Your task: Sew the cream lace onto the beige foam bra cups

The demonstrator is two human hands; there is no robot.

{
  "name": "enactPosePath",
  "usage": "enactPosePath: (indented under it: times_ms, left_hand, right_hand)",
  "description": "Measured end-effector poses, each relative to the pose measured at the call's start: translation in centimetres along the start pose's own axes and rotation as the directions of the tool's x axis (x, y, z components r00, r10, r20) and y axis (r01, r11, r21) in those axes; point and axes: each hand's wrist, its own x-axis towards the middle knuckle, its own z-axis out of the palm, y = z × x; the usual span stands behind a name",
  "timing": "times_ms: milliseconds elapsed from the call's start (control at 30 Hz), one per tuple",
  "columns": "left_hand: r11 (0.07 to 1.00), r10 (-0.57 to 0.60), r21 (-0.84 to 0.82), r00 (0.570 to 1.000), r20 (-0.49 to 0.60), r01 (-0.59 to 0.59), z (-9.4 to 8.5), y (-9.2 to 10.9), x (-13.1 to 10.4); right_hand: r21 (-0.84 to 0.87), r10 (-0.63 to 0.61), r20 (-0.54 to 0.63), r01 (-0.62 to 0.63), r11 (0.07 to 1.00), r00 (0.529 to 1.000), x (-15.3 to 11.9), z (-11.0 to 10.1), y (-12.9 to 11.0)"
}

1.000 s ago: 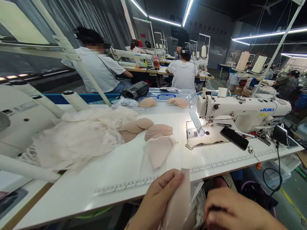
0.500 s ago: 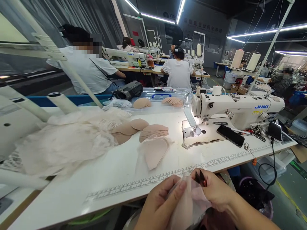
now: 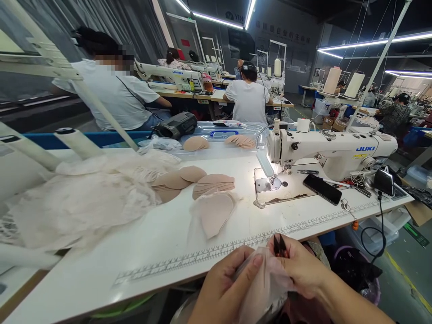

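White table (image 3: 162, 245); cloth (image 3: 265, 283) at near edge, between hands, long axis toward body. Left hand (image 3: 232, 276) pinches cloth; right hand (image 3: 303, 267) grips its other side plus snips (image 3: 282, 245), blades pointing forward, just beside cloth.

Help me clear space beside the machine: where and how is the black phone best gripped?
Probably across its long edges, mid-length, coming down from the near side: the black phone lies flat, with the sewing machine behind it and a keyring by its right end.

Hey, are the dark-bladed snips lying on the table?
No, the snips stick out from the right hand, which grips them.
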Motion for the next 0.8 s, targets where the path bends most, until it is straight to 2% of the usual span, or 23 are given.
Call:
enactPosePath:
  times_ms: [100, 233, 333, 433, 467, 533, 567, 633, 667, 700, 733, 800]
  left_hand:
    - [1.0, 0.005, -0.025, 1.0, 0.004, -0.005, 0.2, -0.1, 0.0]
    - [1.0, 0.022, 0.012, 0.997, 0.072, -0.023, 0.3, -0.4, -0.1]
    - [0.995, 0.051, 0.076, 0.996, 0.079, -0.057, -0.3, -0.7, 0.0]
    - [0.991, 0.063, 0.116, 0.997, 0.04, -0.067, -1.5, -1.2, 0.2]
    - [0.99, 0.06, 0.124, 0.998, 0.032, -0.063, -1.8, -1.5, 0.4]
    - [0.987, 0.069, 0.141, 0.997, 0.045, -0.075, -2.5, -2.2, 0.7]
    - [0.984, 0.081, 0.151, 0.995, 0.061, -0.09, -2.6, -2.6, 0.9]
    - [0.977, 0.116, 0.167, 0.988, 0.105, -0.132, -2.7, -3.2, 1.2]
    - [0.973, 0.133, 0.171, 0.983, 0.127, -0.154, -2.5, -3.3, 1.4]
    - [0.97, 0.147, 0.173, 0.978, 0.146, -0.172, -2.4, -3.4, 1.4]
    - [0.967, 0.156, 0.176, 0.974, 0.162, -0.184, -2.2, -3.3, 1.5]
    - [0.964, 0.157, 0.186, 0.969, 0.19, -0.192, -1.9, -3.0, 1.4]
  right_hand:
    - [0.05, 0.006, -0.014, -0.005, 0.999, 1.0, -0.1, 0.4, 0.1]
    - [0.102, -0.009, 0.062, 0.002, 0.995, 0.998, -0.4, 0.0, 0.5]
    - [0.182, -0.025, 0.115, 0.003, 0.983, 0.993, -1.0, -1.5, 0.2]
    - [0.208, -0.095, 0.033, 0.086, 0.974, 0.995, -1.9, -3.7, -1.3]
    - [0.144, -0.142, -0.024, 0.144, 0.979, 0.99, -2.2, -4.3, -2.0]
    - [-0.156, -0.295, -0.151, 0.272, 0.95, 0.943, -2.8, -5.3, -3.3]
    - [-0.357, -0.389, -0.186, 0.307, 0.882, 0.902, -3.0, -5.4, -3.9]
    - [-0.668, -0.532, -0.144, 0.315, 0.674, 0.834, -3.2, -5.0, -4.5]
    - [-0.741, -0.556, -0.089, 0.318, 0.592, 0.826, -3.2, -4.4, -4.5]
    - [-0.769, -0.547, -0.031, 0.33, 0.548, 0.836, -3.2, -3.8, -4.4]
    - [-0.766, -0.518, 0.02, 0.346, 0.541, 0.855, -3.2, -3.0, -4.2]
    - [-0.731, -0.442, 0.077, 0.352, 0.584, 0.894, -2.9, -1.5, -3.7]
